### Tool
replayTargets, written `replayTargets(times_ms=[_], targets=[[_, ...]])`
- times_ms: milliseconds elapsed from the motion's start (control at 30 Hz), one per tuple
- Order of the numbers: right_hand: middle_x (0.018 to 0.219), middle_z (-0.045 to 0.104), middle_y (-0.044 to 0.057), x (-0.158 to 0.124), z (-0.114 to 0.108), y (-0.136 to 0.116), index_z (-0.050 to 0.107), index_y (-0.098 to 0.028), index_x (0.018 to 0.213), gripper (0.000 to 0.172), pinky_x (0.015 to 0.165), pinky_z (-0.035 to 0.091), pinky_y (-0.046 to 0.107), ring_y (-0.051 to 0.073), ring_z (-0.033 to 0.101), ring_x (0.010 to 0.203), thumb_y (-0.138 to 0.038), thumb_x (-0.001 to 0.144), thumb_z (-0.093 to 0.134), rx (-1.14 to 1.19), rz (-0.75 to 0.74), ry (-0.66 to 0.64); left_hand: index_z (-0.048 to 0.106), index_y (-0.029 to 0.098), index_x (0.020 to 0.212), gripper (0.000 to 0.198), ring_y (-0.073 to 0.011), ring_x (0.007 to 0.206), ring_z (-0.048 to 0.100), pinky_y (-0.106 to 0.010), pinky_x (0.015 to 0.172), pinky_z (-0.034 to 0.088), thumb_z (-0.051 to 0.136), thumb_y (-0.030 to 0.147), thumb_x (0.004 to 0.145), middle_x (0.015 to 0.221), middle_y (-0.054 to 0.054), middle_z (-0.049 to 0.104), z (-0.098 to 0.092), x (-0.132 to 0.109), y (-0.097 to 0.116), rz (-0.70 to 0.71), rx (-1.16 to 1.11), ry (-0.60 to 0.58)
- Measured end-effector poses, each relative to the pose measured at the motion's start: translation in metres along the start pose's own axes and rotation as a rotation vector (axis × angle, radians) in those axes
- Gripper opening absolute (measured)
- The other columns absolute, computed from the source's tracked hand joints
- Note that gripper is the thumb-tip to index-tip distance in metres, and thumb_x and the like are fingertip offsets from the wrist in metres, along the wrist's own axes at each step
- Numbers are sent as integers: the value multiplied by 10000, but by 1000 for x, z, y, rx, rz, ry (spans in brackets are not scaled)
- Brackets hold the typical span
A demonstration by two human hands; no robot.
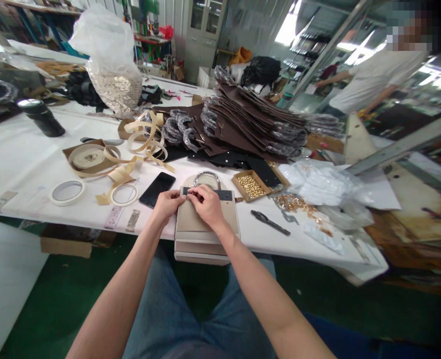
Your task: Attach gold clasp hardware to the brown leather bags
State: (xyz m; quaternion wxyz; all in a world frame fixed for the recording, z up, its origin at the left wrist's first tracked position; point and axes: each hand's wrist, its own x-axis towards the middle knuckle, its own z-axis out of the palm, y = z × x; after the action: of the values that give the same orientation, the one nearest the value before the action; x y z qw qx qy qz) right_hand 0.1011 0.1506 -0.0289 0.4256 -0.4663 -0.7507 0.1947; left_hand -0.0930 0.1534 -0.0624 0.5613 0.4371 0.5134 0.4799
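A beige handbag panel (190,222) with a dark strip (225,195) along its top lies before me at the table's front edge. Its rounded handle (210,174) is wrapped in clear plastic. My left hand (169,203) is closed in a pinch at the strip's left end. Close beside it, my right hand (206,203) also pinches at the strip, fingertips nearly meeting the left ones. Whatever is between the fingers is too small to make out. A box of gold studs (250,185) stands right of the bag, and a black phone (157,189) lies to the left.
Tape rolls (67,192) and a coiled tan strip (89,157) lie left. A pen-like black tool (270,222) lies right, near loose gold pieces (297,203). Behind are stacked brown bag pieces (250,119), a filled plastic sack (115,85) and a black flask (43,118). Another person (377,75) stands far right.
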Motion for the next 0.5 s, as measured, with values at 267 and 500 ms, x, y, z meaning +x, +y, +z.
replayTargets(times_ms=[267, 500], targets=[[1158, 785, 83, -1, 2, 1, 811, -247, 1238, 177, 878, 600, 387, 236, 711, 865, -263, 1084, 725, -43, 20, -14, 880, 161, 924, 361, -158, 667, 558, -276, 584, 392, 911, 492, 785, 786, -35, 717, -1, -1, 1, -20, -8, -22], [1263, 770, 99, -3, 1, -1, 763, -260, 1207, 153, 1048, 594, 408, 284, 733, 1120, -266, 1134, 629, -59, -57, -60, 871, 170, 910, 347, -151, 632, 530, -277, 567, 359, 914, 493, 794, 751, -24, 684, -2, -1, -3, -17, -3, -22]])
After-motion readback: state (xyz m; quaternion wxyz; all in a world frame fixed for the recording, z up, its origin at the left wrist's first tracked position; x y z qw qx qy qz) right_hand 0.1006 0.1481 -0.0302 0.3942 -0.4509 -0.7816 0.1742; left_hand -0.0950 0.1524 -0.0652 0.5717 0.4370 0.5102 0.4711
